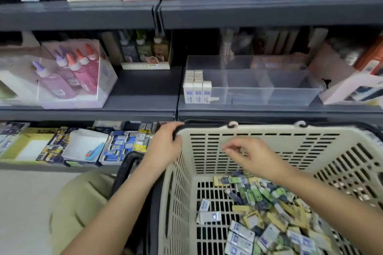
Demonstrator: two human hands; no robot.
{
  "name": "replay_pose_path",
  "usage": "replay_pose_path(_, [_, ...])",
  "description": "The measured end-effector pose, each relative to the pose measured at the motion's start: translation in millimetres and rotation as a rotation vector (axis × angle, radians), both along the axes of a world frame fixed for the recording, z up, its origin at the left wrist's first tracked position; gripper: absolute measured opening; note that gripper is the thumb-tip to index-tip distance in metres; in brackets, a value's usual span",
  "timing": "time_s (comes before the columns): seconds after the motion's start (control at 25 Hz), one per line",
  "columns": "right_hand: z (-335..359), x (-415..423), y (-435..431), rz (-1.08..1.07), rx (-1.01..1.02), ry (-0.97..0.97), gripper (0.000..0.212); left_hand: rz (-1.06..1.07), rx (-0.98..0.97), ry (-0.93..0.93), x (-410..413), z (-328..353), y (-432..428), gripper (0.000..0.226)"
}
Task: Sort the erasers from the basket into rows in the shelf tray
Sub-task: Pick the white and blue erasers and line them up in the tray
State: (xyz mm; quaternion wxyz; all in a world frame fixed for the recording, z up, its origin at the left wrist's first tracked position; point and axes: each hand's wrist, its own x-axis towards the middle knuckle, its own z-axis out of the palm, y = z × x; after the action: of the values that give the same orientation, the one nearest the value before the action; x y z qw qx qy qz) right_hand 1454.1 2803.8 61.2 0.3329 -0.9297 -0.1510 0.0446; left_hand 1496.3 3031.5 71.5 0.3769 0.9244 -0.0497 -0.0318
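The left hand (pixel 165 141) grips the far left corner of the basket (pixel 269 129), fingers curled over its rim. On the shelf beyond, a clear tray (pixel 269 92) holds white erasers (pixel 198 88) in rows at its left end. The right hand (pixel 251 156) hovers over the loose erasers (pixel 269 211) on the basket floor, and I cannot tell whether its bent fingers pinch anything.

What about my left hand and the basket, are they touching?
Touching. The head view shows the left hand curled over the rim of the basket, at its corner.
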Motion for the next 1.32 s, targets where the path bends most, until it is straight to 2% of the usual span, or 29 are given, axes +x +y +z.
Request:
replay_pose_path(0.12, [-46,-8,-11,0.121,-0.165,0.136,0.021,0.000,0.039,-0.043,4,-5,-1,0.037])
replay_pose_path(0.32, [-94,-10,-19,0.248,-0.291,0.234,0.031,0.030,0.102,-0.073,3,-4,-1,0.037])
replay_pose_path(0.4, [-111,-15,-9,0.343,-0.324,0.263,0.041,0.038,0.105,-0.055,0,0,-2,0.037])
replay_pose_path(0.56, [-141,-33,20,0.534,-0.415,0.346,0.073,0.050,0.103,-0.035,-4,6,-5,0.036])
replay_pose_path(0.64, [-151,-36,33,0.579,-0.465,0.335,0.080,0.052,0.108,-0.030,-5,7,-5,0.036])
replay_pose_path(0.72, [-157,-35,39,0.554,-0.459,0.321,0.072,0.047,0.107,-0.015,-5,9,-5,0.037])
replay_pose_path(0.8, [-160,-33,39,0.525,-0.406,0.260,0.051,0.028,0.166,-0.021,-5,11,-7,0.038])
replay_pose_path(0.92, [-158,-37,37,0.491,-0.360,0.205,0.035,0.037,0.477,-0.185,-21,18,-14,0.041])
replay_pose_path(1.0, [-145,-38,33,0.415,-0.279,0.206,0.030,0.014,0.430,-0.345,-46,20,-28,0.039])
replay_pose_path(1.04, [-134,-37,30,0.370,-0.218,0.192,0.029,0.007,0.351,-0.329,-62,20,-36,0.038])
replay_pose_path(1.12, [-109,-35,22,0.261,-0.076,0.152,0.025,0.035,0.234,-0.074,-88,15,-53,0.039])
replay_pose_path(1.2, [-82,-34,11,0.169,0.047,0.134,0.023,0.050,0.272,0.279,-103,9,-62,0.038])
replay_pose_path(1.28, [-57,-35,1,0.205,0.101,0.111,0.022,0.106,0.212,0.508,-100,11,-65,0.051])
replay_pose_path(1.32, [-47,-35,-2,0.259,0.104,0.105,0.023,0.149,0.077,0.637,-94,13,-65,0.058])
